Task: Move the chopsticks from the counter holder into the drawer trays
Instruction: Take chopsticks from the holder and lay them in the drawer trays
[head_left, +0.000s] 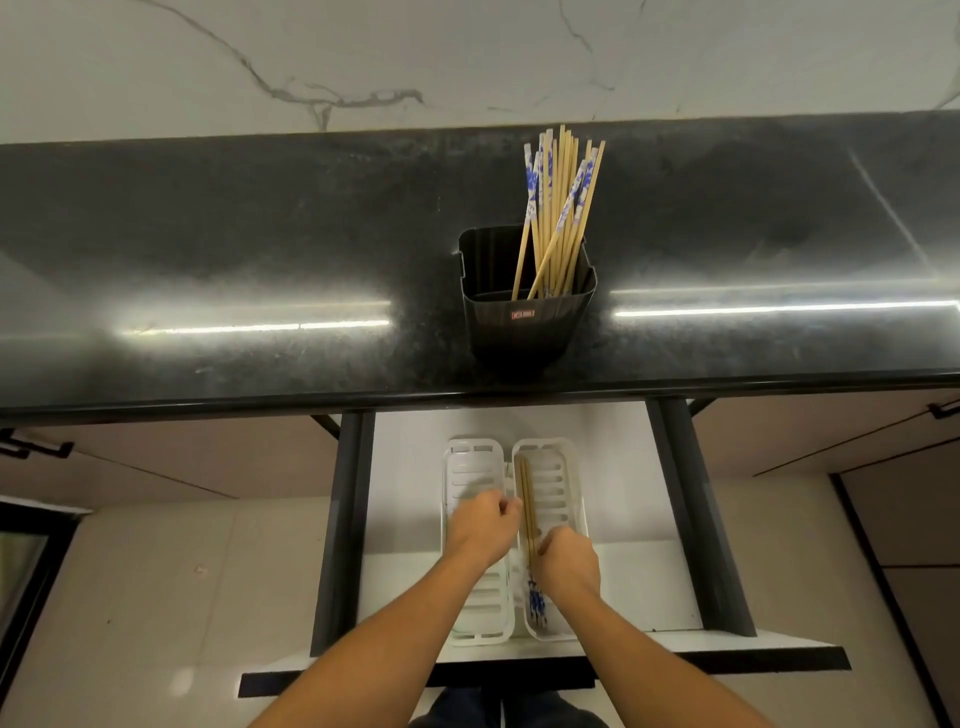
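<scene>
A black holder (527, 322) stands on the dark counter (208, 249) with several wooden chopsticks (558, 208) in it, some with blue-and-white ends. Below, the open drawer (623, 499) holds two white slotted trays side by side. The left tray (467, 462) shows no chopsticks. In the right tray (558, 478) lie a few chopsticks (527, 499), blue-patterned ends toward me. My left hand (483, 525) is curled over the left tray's right rim. My right hand (569, 564) rests over the right tray, fingers closed at those chopsticks.
The drawer's black side rails (343, 519) and its front edge (519, 670) frame the trays. Closed cabinet fronts with black handles (36, 449) flank the drawer. Pale floor tiles lie below on the left.
</scene>
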